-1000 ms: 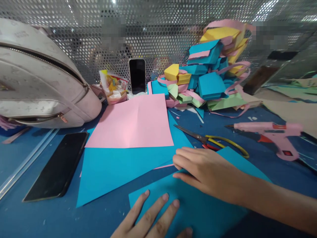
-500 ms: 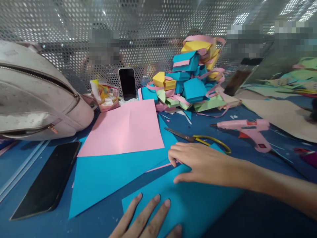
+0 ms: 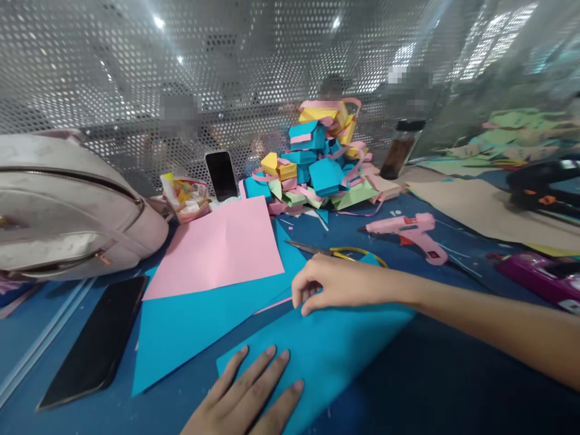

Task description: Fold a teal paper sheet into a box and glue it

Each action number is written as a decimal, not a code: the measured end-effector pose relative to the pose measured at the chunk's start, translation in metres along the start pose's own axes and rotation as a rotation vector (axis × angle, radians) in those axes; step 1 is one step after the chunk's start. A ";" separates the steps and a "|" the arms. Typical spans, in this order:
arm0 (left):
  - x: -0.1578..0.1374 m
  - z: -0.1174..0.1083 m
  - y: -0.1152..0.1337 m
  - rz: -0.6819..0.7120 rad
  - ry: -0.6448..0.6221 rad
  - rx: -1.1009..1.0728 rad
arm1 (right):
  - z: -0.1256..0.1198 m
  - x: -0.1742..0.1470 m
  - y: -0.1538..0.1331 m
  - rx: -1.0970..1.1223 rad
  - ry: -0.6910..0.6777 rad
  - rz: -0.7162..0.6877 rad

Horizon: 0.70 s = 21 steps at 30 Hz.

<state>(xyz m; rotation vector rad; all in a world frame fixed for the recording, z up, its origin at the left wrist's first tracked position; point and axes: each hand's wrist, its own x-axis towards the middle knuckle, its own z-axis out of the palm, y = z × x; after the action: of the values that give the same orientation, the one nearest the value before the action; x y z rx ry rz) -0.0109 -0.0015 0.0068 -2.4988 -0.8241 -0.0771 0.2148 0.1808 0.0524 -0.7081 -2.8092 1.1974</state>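
A sheet of blue paper [image 3: 338,347] lies in front of me on the dark blue table. My left hand [image 3: 249,393] rests flat on its near left part, fingers spread. At the sheet's far edge, my right hand [image 3: 330,284] has its fingers curled and the thumb close to them, gripping that edge; the exact contact is partly hidden. Just beyond the right hand are scissors with yellow handles [image 3: 335,252], partly covered by it. To the left, a pink sheet [image 3: 222,251] lies over another blue sheet [image 3: 181,338].
Left are a white backpack [image 3: 81,211] and a black phone [image 3: 95,344]. A second phone [image 3: 222,175] stands behind, beside a pile of folded paper boxes [image 3: 326,172]. On the right lie a pink glue gun [image 3: 410,229], a dark bottle [image 3: 401,148] and a purple object [image 3: 537,278].
The view has shifted, bringing more of the right side in. My right hand's thumb has drawn closer to its curled fingers at the paper's edge. My left hand remains flat on the sheet.
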 end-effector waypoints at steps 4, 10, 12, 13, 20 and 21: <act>0.004 -0.006 0.002 0.013 -0.014 0.019 | 0.005 -0.002 -0.005 -0.101 0.060 -0.015; -0.001 0.004 0.013 -0.091 0.051 -0.033 | 0.039 -0.006 -0.022 -0.331 0.177 -0.223; 0.000 0.004 0.013 -0.082 0.073 -0.025 | 0.055 -0.011 -0.027 -0.337 0.184 -0.304; 0.001 0.003 0.012 -0.066 0.080 -0.019 | 0.062 -0.014 -0.029 -0.338 0.202 -0.326; 0.005 0.001 0.006 -0.075 0.088 -0.025 | 0.086 -0.036 -0.020 -0.566 0.236 -0.384; 0.003 0.004 0.006 -0.080 0.085 -0.036 | 0.087 -0.037 -0.017 -0.627 0.253 -0.413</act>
<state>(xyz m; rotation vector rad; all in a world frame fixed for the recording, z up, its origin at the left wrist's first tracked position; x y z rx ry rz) -0.0051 -0.0018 0.0010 -2.4768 -0.8943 -0.2256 0.2259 0.0964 0.0085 -0.2231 -2.8861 0.1468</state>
